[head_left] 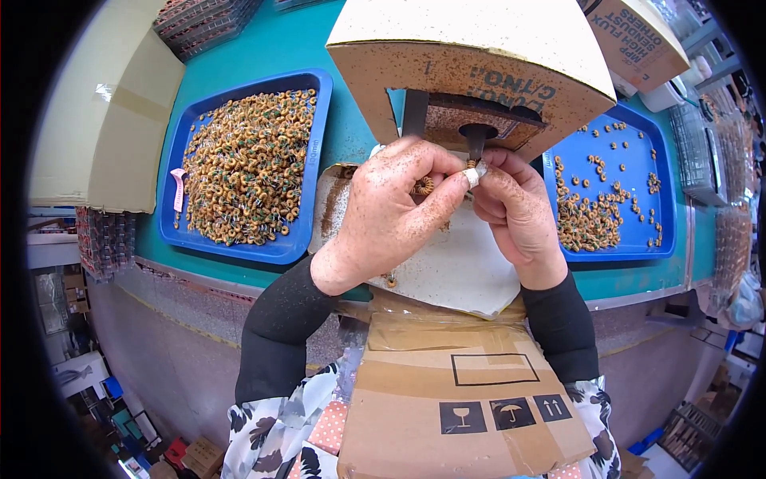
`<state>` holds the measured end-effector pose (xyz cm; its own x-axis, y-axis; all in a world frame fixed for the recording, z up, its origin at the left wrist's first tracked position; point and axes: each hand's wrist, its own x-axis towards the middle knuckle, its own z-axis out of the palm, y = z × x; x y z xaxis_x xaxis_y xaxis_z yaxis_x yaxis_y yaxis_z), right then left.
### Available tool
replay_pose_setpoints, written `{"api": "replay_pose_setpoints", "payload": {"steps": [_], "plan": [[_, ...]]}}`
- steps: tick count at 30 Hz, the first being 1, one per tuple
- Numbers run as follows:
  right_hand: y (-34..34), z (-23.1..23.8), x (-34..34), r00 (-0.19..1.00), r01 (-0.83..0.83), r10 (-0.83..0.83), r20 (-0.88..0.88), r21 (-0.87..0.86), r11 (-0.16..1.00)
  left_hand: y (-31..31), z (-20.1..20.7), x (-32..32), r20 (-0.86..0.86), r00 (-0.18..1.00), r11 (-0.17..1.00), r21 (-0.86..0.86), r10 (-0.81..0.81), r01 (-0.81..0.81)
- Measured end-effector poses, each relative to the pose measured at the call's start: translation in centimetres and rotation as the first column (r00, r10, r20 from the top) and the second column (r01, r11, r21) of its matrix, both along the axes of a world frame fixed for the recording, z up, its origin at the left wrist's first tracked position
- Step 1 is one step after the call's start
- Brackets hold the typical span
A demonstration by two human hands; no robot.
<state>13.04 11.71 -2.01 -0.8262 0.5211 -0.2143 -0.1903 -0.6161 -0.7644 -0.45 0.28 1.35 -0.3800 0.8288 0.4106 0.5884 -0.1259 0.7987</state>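
Note:
My left hand (381,209) is closed, its taped thumb and fingertips pinching a small copper-wound ring coil (471,163) right under a dark tapered spindle (476,137). More copper coils (423,186) are tucked in the curl of its fingers. My right hand (523,209) is closed on the same coil from the other side, white tape on a fingertip. Brown dust speckles both hands. The spindle comes down from an opening in a cardboard-covered machine (471,40). Just what the fingertips cover is hidden.
On the left, a blue tray (317,160) holds a heap of wound coils and a pink slip (178,189). Another blue tray (638,239) with scattered coils stands right. A worn white board (471,271) lies beneath my hands. A cardboard sheet (415,383) covers my lap.

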Motion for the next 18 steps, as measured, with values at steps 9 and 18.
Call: {"api": "replay_pose_setpoints", "payload": {"steps": [9, 18], "plan": [[0.06, 0.07, 0.03, 1.000, 0.001, -0.001, -0.021, -0.020, 1.000, -0.05, 0.14, 0.66, 0.004, 0.999, 0.999, -0.005, 0.054, -0.054], [-0.20, -0.32, 0.36, 0.999, -0.038, 0.038, 0.005, 0.040, 0.998, -0.40, -0.69, 0.92, 0.176, 0.982, 0.996, -0.077, 0.060, -0.047]]}}
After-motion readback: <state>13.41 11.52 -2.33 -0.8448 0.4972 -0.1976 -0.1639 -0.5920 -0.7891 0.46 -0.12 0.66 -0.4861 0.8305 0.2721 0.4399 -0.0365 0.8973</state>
